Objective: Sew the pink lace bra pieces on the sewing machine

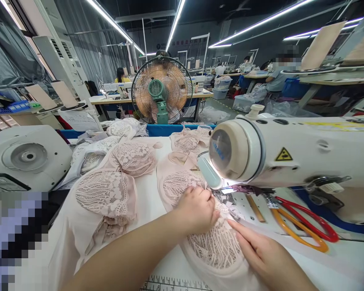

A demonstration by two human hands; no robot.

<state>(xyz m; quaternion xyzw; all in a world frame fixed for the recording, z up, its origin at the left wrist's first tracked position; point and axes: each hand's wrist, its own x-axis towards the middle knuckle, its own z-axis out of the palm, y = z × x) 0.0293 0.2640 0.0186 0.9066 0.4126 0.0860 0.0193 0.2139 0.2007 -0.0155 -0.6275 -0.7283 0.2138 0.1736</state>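
A pale pink lace bra (216, 244) lies across the sewing table, its middle under the head of a white sewing machine (291, 149). My left hand (197, 210) is closed on the fabric between the two cups, just in front of the needle area. Fingers of my right hand (255, 244) lie stretched flat along the edge of the nearer cup, pressing on the lace. The needle and presser foot are mostly hidden behind my left hand and the lamp-lit guard (210, 173).
More lace bras (104, 192) are piled on the left. Red-handled scissors (309, 218) and an orange-handled pair (300, 230) lie right of the needle area. A measuring tape strip (172, 283) runs along the front edge. Behind stands a large fan (162, 89); other people work farther back.
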